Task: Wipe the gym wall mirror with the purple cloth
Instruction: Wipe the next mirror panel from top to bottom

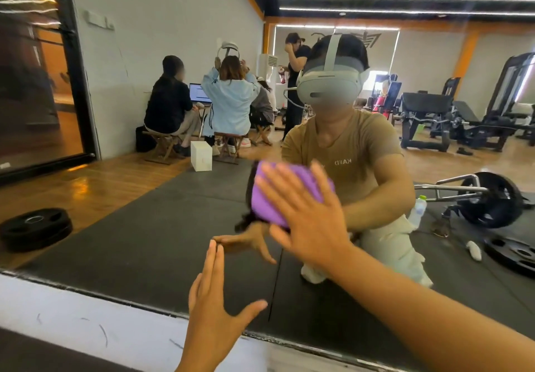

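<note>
Gym wall mirror [144, 227] fills nearly the whole view, its bottom edge running along the white sill [72, 308] at lower left. In the glass: person kneeling on black mats, headset on; others on stools by a laptop; weight machines and a barbell w/ plates toward the right edge.

Purple cloth [272, 192] is flat against the glass, roughly mid-mirror and a bit above the bottom edge, folded into a pad. Right hand [307, 215] presses it there, fingers straight and spread wide, palm over the cloth's right part, no curl round it. Left hand [214, 308] is lower, near the bottom edge; fingers straight, close together, thumb out wide, tips at or just off the glass, can't tell which. It holds nothing.

Progress, my guess: wiping is under way in the low central patch. Glass shows no clear streaks or wet marks, so can't tell what's already done. Upper part and both sides prob. still to do.
</note>
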